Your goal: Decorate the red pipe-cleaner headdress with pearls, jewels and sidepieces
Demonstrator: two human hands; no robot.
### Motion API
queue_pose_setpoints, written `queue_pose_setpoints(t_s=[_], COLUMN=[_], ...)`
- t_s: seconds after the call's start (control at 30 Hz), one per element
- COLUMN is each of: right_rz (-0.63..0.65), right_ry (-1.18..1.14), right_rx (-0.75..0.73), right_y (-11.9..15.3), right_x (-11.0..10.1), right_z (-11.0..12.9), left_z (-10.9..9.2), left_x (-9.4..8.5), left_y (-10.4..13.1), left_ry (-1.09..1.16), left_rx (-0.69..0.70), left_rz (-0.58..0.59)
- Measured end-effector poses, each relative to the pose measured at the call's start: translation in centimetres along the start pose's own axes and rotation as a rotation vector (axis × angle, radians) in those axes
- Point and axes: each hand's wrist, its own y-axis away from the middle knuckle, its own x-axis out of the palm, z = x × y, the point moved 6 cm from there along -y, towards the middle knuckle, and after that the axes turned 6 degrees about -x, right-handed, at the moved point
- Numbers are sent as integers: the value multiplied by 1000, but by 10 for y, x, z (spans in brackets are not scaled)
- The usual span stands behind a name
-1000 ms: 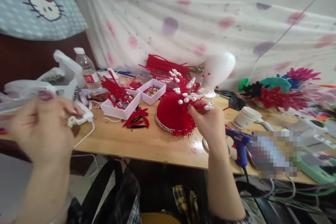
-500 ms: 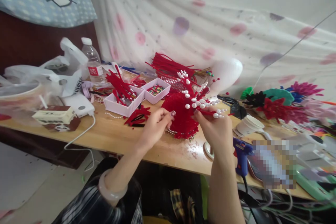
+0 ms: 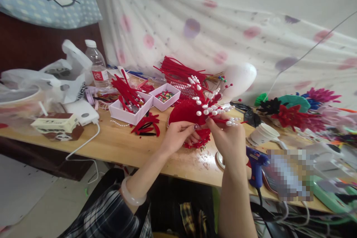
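Observation:
My right hand (image 3: 230, 139) is closed around the base of a red chenille-stem spray (image 3: 206, 106) tipped with white pearl-like beads. Several thin stems with small red balls rise from it. Thumb and forefinger of my left hand (image 3: 180, 135) pinch together just left of the spray's base; whatever they hold is too small to make out. Behind both hands sits a round, fuzzy red piece (image 3: 181, 113) edged with beads, partly hidden by my left hand.
Pale boxes of red stems (image 3: 131, 113) and sequins (image 3: 166, 99) stand left of centre. A red basket (image 3: 181, 88) is behind. On the right are a paper cup (image 3: 263, 134), a blue glue gun (image 3: 256, 165) and chenille flowers (image 3: 292, 113). A water bottle (image 3: 97, 67) stands back left.
My left hand has moved right and slightly down, bringing its pinched fingers close to the spray's base. My right hand keeps its hold on the spray, nearly still.

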Motion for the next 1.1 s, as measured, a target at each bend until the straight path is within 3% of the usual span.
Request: queue_pose_setpoints(t_s=[0.17,0.3,0.47,0.63,0.73,0.83,0.9,0.97,1.03,1.1], right_rz=[-11,-47,-188,-234,-246,-239,-236,-234,-237,-228], right_ry=[-27,93,165,155,146,135,133,139,134,113], right_rx=[39,-1,-177,-237,-242,-217,-212,-212,-219,-239], right_y=[1,0,0,1,2,2,2,2,1,1], right_x=[0,-4,-12,-10,-9,-8,-8,-8,-9,-9], right_z=[-2,-1,5,2,-1,-3,-4,-4,-4,-4], left_z=[-18,-44,-85,-124,-140,-141,-130,-113,-96,-77], left_x=[-39,-67,-104,-163,-185,-190,-182,-167,-154,-143], left_y=[6,13,29,72,96,110,104,85,70,53], left_ry=[266,436,398,340,224,188,213,189,173,191], left_rx=[256,394,498,751,772,780,739,627,592,431], left_rz=[-290,-380,-377,-606,-681,-769,-778,-695,-685,-634])
